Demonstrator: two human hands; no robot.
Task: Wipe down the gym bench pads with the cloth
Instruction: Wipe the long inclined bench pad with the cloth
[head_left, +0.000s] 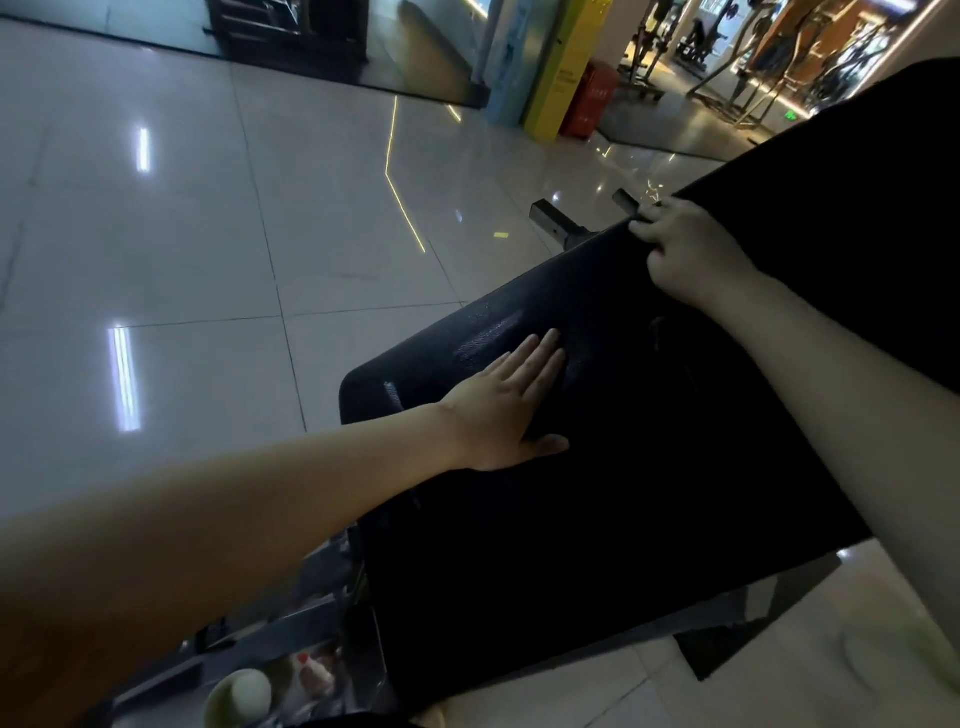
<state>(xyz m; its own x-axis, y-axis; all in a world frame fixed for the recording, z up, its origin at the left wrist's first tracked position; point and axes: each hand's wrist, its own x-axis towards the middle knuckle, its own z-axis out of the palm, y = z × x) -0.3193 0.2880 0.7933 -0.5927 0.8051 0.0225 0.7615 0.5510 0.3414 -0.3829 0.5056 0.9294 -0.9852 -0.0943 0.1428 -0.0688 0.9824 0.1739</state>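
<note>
The room is a gym with a glossy pale tiled floor (208, 234) that mirrors the ceiling lamps. The left hand (504, 410) lies flat on the black textured bench pad (597, 493), with fingers straight and close together, and it holds nothing. The right hand (685, 249) has its fingers curled over the far edge of the same pad and grips it.

I cannot find the cloth. No light fabric shows, and a dark one would be lost against the dark pad, so I cannot tell whether it is under the right fingers. Just beyond the left fingers a narrow shiny streak (488, 338) lies on the pad. I judge that this is moisture, so the wiping seems begun there. The rest of the pad looks matt and is probably still to do. The second dark pad (883, 182) behind the right hand shows no such trace.

Farther off, a tall yellow pillar (566, 67) and a red box (592, 98) carry small writing, too blurred to read. No brand shows on the bench.
</note>
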